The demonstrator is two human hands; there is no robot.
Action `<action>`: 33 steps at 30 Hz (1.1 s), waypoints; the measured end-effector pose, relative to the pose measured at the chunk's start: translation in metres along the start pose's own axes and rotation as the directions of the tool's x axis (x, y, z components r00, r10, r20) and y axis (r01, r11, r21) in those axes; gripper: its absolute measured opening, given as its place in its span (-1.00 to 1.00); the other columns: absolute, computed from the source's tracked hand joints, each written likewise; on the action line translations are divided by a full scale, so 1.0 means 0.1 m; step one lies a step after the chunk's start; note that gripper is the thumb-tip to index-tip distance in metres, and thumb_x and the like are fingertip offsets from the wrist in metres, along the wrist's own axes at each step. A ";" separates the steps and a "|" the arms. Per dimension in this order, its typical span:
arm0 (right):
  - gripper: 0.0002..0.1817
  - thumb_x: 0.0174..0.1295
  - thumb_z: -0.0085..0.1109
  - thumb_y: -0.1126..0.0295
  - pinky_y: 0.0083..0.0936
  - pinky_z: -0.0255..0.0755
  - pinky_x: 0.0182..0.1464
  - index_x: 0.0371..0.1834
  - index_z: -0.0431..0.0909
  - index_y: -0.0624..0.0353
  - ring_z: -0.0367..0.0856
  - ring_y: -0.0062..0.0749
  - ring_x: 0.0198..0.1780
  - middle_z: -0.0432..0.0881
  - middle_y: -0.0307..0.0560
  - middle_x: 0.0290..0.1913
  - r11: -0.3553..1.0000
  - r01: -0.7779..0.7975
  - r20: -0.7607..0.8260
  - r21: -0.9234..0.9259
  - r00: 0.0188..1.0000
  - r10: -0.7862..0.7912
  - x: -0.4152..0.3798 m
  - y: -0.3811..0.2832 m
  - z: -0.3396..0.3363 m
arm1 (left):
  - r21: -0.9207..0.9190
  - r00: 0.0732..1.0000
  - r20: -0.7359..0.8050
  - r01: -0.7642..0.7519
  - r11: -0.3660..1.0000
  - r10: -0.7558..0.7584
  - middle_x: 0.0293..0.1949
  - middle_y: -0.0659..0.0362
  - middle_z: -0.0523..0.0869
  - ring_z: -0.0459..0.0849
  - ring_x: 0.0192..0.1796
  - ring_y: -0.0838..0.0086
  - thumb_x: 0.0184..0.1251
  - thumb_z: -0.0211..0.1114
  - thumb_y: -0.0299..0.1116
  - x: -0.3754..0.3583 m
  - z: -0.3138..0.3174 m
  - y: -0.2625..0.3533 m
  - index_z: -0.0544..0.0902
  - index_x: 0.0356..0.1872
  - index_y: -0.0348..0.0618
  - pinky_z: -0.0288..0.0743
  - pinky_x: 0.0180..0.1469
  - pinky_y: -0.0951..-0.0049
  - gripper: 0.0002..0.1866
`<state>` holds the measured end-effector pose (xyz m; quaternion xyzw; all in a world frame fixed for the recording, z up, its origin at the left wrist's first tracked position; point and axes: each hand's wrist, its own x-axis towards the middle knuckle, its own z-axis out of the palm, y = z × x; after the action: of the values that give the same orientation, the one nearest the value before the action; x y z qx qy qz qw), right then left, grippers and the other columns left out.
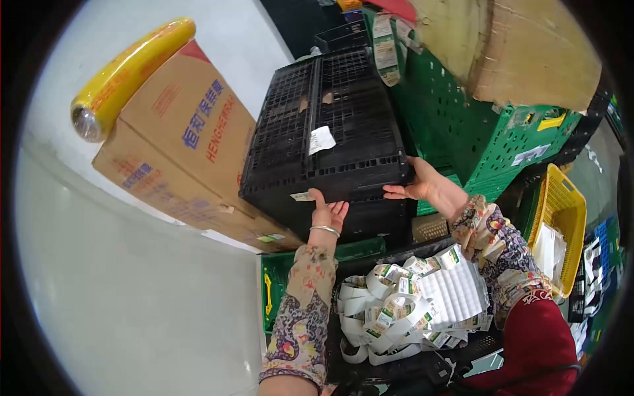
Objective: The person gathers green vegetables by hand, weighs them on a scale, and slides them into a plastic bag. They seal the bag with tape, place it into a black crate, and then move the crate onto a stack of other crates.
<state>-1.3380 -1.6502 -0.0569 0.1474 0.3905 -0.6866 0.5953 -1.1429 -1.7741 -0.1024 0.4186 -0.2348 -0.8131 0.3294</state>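
A black plastic crate [356, 132], its slatted face upward with a torn white label [321, 140] on it, lies on another dark crate [376, 221]. At its near edge is my left hand [325, 214], thumb on the rim beside a small sticker [302, 197] and fingers curled below. My right hand [426, 183] grips the near right corner, fingers along the side. Below my hands, a black bin [485, 346] holds tangled strips and rolls of printed labels [389, 307] and a white ridged sheet [456, 290].
To the left stands a cardboard box [185, 132] with a yellow wrapped roll [132, 72] on top. Green crates [456, 119] with cardboard [528, 53] above them are stacked at right. A yellow basket [561, 224] stands farther right; a green crate [271, 310] is low at left.
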 end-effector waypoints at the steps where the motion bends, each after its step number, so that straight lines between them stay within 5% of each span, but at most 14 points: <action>1: -0.58 0.38 -0.26 0.05 0.23 0.19 0.23 0.10 0.35 0.10 0.38 0.26 0.09 0.36 0.09 0.16 0.999 -0.034 0.044 -0.026 0.998 0.036 0.02 -0.02 -0.03 | -0.035 0.997 -0.083 0.008 0.999 -0.011 0.31 -0.15 0.22 0.24 0.35 0.08 -0.03 0.31 0.28 0.03 0.06 -0.06 -0.04 0.30 -0.45 0.24 0.34 0.04 0.14; 4: -0.58 0.37 -0.24 0.04 0.19 0.25 0.20 0.09 0.36 0.08 0.38 0.26 0.10 0.35 0.10 0.17 0.999 -0.035 0.001 -0.029 0.999 0.035 -0.03 -0.01 -0.01 | -0.126 0.998 0.065 0.009 0.992 -0.001 0.24 -0.11 0.30 0.20 0.37 0.13 -0.18 0.39 0.32 0.21 -0.17 -0.14 0.05 0.25 -0.43 0.32 0.27 0.04 0.18; 5: -0.57 0.35 -0.20 0.02 0.13 0.32 0.16 0.10 0.37 0.05 0.39 0.21 0.10 0.36 0.07 0.17 0.992 0.075 -0.031 -0.101 0.996 -0.079 -0.14 0.07 0.03 | -0.180 0.997 0.046 0.073 0.981 -0.065 0.05 -0.02 0.48 0.20 0.38 0.24 -0.25 0.43 0.33 0.34 -0.27 -0.12 0.35 -0.04 -0.38 0.48 -0.02 0.20 -0.03; 8: -0.52 0.35 -0.21 -0.06 0.02 0.39 0.10 0.14 0.36 0.02 0.42 0.03 0.08 0.38 0.02 0.17 0.982 0.045 -0.036 -0.185 0.998 -0.052 -0.09 0.11 -0.06 | -0.111 0.989 0.099 0.122 0.986 -0.111 -0.20 0.09 0.58 0.38 0.27 0.29 -0.28 0.45 0.34 0.17 -0.22 0.00 0.44 -0.42 -0.22 0.38 -0.31 0.41 -0.24; 12: -0.38 0.32 -0.28 -0.23 -0.31 0.49 -0.02 0.23 0.30 -0.04 0.48 -0.31 0.02 0.43 -0.07 0.15 0.897 0.268 0.097 -0.352 0.963 -0.250 -0.55 0.23 -0.20 | -0.017 1.000 0.029 -0.005 1.000 0.005 -0.28 0.13 0.61 0.56 0.09 0.21 -0.12 0.37 0.33 -0.47 -0.08 -0.03 0.45 -0.42 -0.18 0.26 -0.37 0.51 -0.31; 16: -0.26 0.32 -0.35 -0.27 -0.41 0.54 -0.04 0.27 0.22 0.17 0.58 -0.33 -0.10 0.49 0.01 0.07 0.890 0.104 0.199 -0.445 0.980 -0.015 -1.09 0.62 -0.61 | -0.161 0.997 0.027 0.071 0.984 -0.068 -0.15 0.08 0.63 0.47 0.16 0.06 -0.05 0.10 0.51 -1.22 -0.55 -0.22 0.50 -0.25 -0.24 0.35 -0.24 0.40 -0.16; 18: -0.22 0.32 -0.37 -0.26 -0.38 0.54 -0.01 0.26 0.21 0.25 0.60 -0.29 -0.05 0.52 0.07 0.04 0.794 0.176 0.289 -0.582 0.957 -0.001 -1.37 0.97 -0.79 | -0.233 0.997 0.059 0.064 0.970 -0.051 -0.01 0.04 0.57 0.46 0.14 0.07 -0.11 0.15 0.50 -1.46 -1.15 -0.44 0.49 -0.10 -0.24 0.34 -0.13 0.29 -0.11; 22: -0.35 0.39 -0.29 -0.10 -0.41 0.54 0.02 0.13 0.39 0.35 0.60 -0.28 0.00 0.56 0.12 0.02 0.559 -0.122 0.124 -0.820 0.916 0.381 -1.63 1.49 -1.30 | -0.457 0.999 -0.027 0.003 0.889 -0.017 0.14 0.09 0.53 0.46 0.18 0.18 0.22 0.03 0.25 -2.12 -1.68 -0.58 0.45 0.17 -0.07 0.42 0.06 0.13 -0.32; 25: -0.47 0.38 -0.12 -0.01 -0.52 0.57 -0.14 -0.15 0.61 0.30 0.67 -0.47 -0.24 0.70 -0.08 -0.30 0.042 0.162 0.153 -0.986 0.771 0.619 -1.82 1.07 -0.97 | -0.311 0.996 -0.061 -0.074 0.947 0.058 0.19 0.13 0.49 0.42 0.24 0.22 0.31 -0.04 0.10 -2.53 -1.95 -0.57 0.43 0.21 -0.06 0.31 0.25 0.12 -0.42; 26: -0.54 0.37 -0.06 0.04 -0.58 0.57 -0.21 -0.23 0.62 0.26 0.66 -0.53 -0.33 0.70 -0.14 -0.35 0.062 0.392 0.354 -0.918 0.738 0.574 -1.82 0.95 -0.85 | -0.286 0.997 -0.068 -0.063 0.956 0.046 0.19 0.14 0.49 0.43 0.24 0.24 0.31 -0.04 0.09 -2.65 -2.07 -0.53 0.43 0.21 -0.04 0.30 0.26 0.13 -0.43; 29: -0.69 0.38 -0.02 0.28 -0.67 0.50 -0.39 -0.45 0.56 0.24 0.63 -0.61 -0.42 0.64 -0.19 -0.45 0.468 0.499 0.549 -0.729 0.835 -0.034 -1.76 0.68 -0.05 | -0.202 0.990 -0.109 -0.109 0.973 0.088 0.18 0.11 0.49 0.43 0.23 0.24 0.31 -0.02 0.07 -2.83 -2.17 -0.55 0.43 0.19 -0.10 0.30 0.27 0.16 -0.43; 31: -0.81 0.29 0.05 0.40 -0.57 0.47 -0.38 -0.32 0.51 0.35 0.62 -0.39 -0.46 0.62 -0.08 -0.46 -0.065 0.762 0.703 -0.644 0.556 -0.444 -1.37 0.44 0.36 | -0.086 0.964 -0.206 -0.190 0.978 0.169 0.18 0.07 0.48 0.43 0.23 0.23 0.30 0.03 0.01 -2.85 -2.48 -0.90 0.40 0.21 -0.16 0.29 0.27 0.19 -0.43; 32: -0.79 0.20 0.13 0.40 -0.41 0.48 -0.19 -0.24 0.50 0.36 0.61 -0.15 -0.24 0.61 0.03 -0.33 -0.528 0.707 0.840 -0.470 0.175 -0.514 -1.06 0.28 0.50 | -0.032 0.943 -0.252 -0.231 0.972 0.216 0.18 0.05 0.48 0.43 0.23 0.23 0.29 0.07 -0.05 -2.72 -2.84 -1.24 0.38 0.22 -0.19 0.28 0.28 0.21 -0.43; 33: -0.76 0.18 0.15 0.37 -0.35 0.44 -0.08 -0.22 0.51 0.35 0.55 -0.06 -0.12 0.59 0.08 -0.22 -0.637 0.624 0.855 -0.453 0.100 -0.509 -0.75 0.10 0.61 | 0.026 0.918 -0.297 -0.267 0.963 0.262 0.17 0.03 0.48 0.43 0.22 0.22 0.28 0.10 -0.10 -2.59 -3.19 -1.57 0.35 0.24 -0.22 0.27 0.28 0.23 -0.42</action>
<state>-1.2943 -1.6410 0.0295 -0.5937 0.6539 -0.4584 -0.0992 -0.8179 -1.5131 -0.2415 0.4979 -0.2307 -0.6906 0.4711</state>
